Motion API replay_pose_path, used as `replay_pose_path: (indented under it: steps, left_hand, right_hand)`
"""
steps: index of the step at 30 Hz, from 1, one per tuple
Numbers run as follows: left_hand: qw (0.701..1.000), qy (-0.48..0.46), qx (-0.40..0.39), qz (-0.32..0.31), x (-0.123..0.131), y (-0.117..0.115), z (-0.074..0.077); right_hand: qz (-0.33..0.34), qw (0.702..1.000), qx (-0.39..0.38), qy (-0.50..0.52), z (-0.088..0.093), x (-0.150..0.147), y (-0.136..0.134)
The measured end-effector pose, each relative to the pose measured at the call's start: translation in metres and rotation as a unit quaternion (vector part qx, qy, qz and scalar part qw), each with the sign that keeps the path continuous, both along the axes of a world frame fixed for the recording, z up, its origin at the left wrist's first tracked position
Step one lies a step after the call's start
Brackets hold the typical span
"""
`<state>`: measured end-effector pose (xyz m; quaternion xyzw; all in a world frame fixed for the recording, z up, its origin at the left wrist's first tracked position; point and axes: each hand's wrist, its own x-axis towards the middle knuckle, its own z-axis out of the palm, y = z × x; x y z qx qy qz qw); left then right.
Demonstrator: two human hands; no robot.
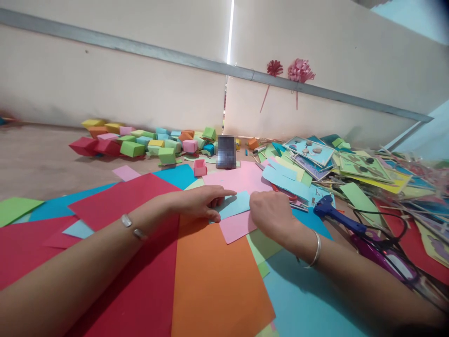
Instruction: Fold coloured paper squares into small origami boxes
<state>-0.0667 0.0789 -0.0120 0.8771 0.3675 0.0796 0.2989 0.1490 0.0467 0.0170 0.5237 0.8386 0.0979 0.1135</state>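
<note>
A small light blue paper strip (235,204) lies between my two hands, over pink paper (238,227). My left hand (206,201) rests at its left end, index finger stretched out along the top edge and thumb apart from it, near the lower edge. At the other end, my right hand (271,213) is closed, and the strip runs in behind its knuckles; the fingertips are hidden. Orange paper (217,281) and red paper (140,276) spread below my hands. Just past my right hand lie scissors (298,206), partly under light blue paper pieces (286,180).
Several folded paper boxes (133,149) line the wall side, with a pink open box (200,167) nearer. A phone-like dark object (226,152) stands behind the paper. To the right are a blue glue gun (338,217) with a black cord and piled cards (310,150).
</note>
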Motion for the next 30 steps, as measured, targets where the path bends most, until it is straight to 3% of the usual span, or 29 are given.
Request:
replay_pose_path:
  steps: [3, 5, 7, 10, 19, 24, 26, 30]
  left_hand:
    - [0.997, -0.059, -0.036, 0.015, -0.002, 0.002, -0.005]
    - [0.988, -0.137, -0.036, 0.066, -0.003, 0.004, -0.009]
    - [0.967, -0.202, 0.016, 0.152, -0.005, 0.006, -0.012]
    - [0.938, -0.220, 0.108, 0.244, -0.008, 0.010, -0.014]
    - [0.940, -0.193, 0.151, 0.237, -0.001, 0.011, -0.022]
    - [0.932, -0.210, 0.157, 0.250, 0.000, 0.009, -0.021]
    - [0.930, -0.222, 0.145, 0.255, 0.000, 0.007, -0.019]
    - [0.923, -0.257, 0.117, 0.261, 0.000, 0.005, -0.014]
  right_hand:
    - [0.086, 0.991, 0.065, 0.076, -0.009, 0.003, 0.014]
    - [0.149, 0.979, 0.076, 0.113, -0.016, 0.007, 0.025]
    - [0.179, 0.974, 0.057, 0.126, -0.020, 0.010, 0.034]
    - [0.176, 0.976, 0.007, 0.129, -0.020, 0.012, 0.039]
    - [0.195, 0.961, -0.056, 0.188, -0.019, 0.014, 0.033]
    - [0.165, 0.929, -0.108, 0.314, -0.025, 0.013, 0.036]
    - [0.141, 0.919, -0.071, 0.362, -0.026, 0.012, 0.037]
    - [0.138, 0.902, 0.084, 0.400, -0.029, 0.013, 0.038]
